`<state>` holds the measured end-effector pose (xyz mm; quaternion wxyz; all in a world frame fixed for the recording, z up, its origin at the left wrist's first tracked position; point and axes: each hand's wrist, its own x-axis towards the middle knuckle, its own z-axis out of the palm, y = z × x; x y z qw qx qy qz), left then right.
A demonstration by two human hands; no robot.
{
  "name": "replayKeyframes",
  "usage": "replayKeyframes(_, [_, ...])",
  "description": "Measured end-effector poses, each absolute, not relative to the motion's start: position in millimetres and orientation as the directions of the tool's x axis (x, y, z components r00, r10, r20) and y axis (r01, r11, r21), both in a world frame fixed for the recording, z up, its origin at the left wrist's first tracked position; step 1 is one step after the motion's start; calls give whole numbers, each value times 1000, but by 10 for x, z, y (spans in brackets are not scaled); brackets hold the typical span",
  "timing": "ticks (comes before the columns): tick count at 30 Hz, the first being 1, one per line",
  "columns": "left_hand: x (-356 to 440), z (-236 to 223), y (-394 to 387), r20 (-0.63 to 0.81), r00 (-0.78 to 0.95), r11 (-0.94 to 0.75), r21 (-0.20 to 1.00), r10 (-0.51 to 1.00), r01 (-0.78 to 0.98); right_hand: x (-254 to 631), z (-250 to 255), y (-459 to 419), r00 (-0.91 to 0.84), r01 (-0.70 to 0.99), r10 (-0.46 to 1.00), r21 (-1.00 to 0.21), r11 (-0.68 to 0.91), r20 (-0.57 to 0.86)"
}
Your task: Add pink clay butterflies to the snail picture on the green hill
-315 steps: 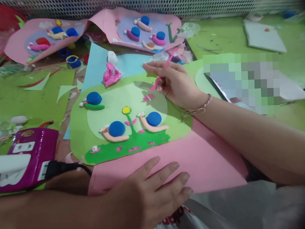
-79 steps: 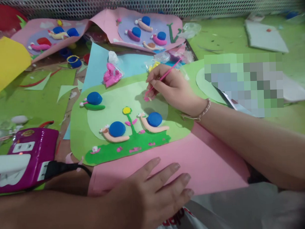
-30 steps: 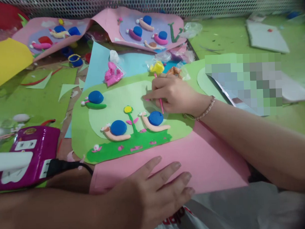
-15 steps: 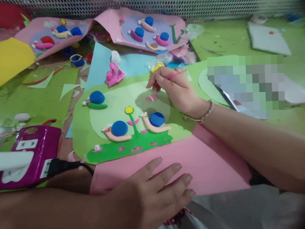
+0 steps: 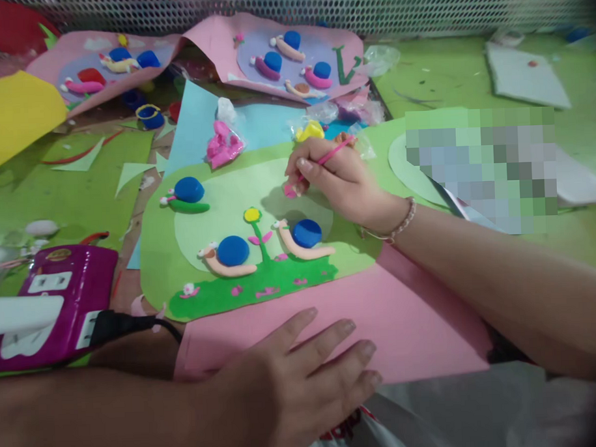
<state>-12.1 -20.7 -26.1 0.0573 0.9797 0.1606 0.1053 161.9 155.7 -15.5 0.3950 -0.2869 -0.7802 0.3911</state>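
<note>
My right hand (image 5: 333,176) pinches a thin pink stick (image 5: 335,150), its lower end down at a small pink clay butterfly (image 5: 290,190) on the green paper picture (image 5: 155,254). The fingers partly cover the butterfly. Blue-shelled clay snails (image 5: 233,251) and a yellow clay flower (image 5: 252,216) stand out from the same picture, above a strip of green clay grass (image 5: 212,295). My left hand (image 5: 313,373) lies flat with fingers spread on a pink sheet (image 5: 403,311) at the picture's near edge; it holds nothing.
A purple power strip (image 5: 97,276) with a black plug sits at the left. Bags of pink clay (image 5: 224,146) and yellow clay (image 5: 309,131) lie behind the picture. Farther back are two pink snail pictures (image 5: 206,41). Paper scraps and a white board (image 5: 525,75) lie about.
My right hand has lowered the stick onto the butterfly, and its fingers now hide part of it. The stick is tilted more steeply. My left hand stays in place.
</note>
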Motion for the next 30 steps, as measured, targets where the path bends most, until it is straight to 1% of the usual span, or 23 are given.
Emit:
replayKeyframes(3, [-125,-254,-198,177,930,-943,145,321,298,1631,-150,1551,-569,172,693,-760,627,443])
replayKeyframes(6, [-128,-237,-183,181,932,-946,142,313,290,1632,-128,1536,-589,176,658,-720,671,470])
replayKeyframes(15, [-127,-253,-197,185,929,-943,154,322,296,1654,-124,1527,-600,173,661,-734,657,451])
replayKeyframes(20, [-123,-251,-197,196,926,-942,159,323,295,1658,-95,1511,-573,213,659,-689,693,487])
replayKeyframes(22, [-122,-248,-194,197,926,-942,160,323,295,1656,-98,1511,-555,194,679,-718,668,481])
replayKeyframes(26, [-122,-247,-198,187,928,-943,151,323,298,1647,-130,1527,-523,108,751,-842,528,404])
replayKeyframes(30, [-125,-247,-199,185,929,-944,151,319,294,1642,-146,1538,-496,117,787,-870,479,367])
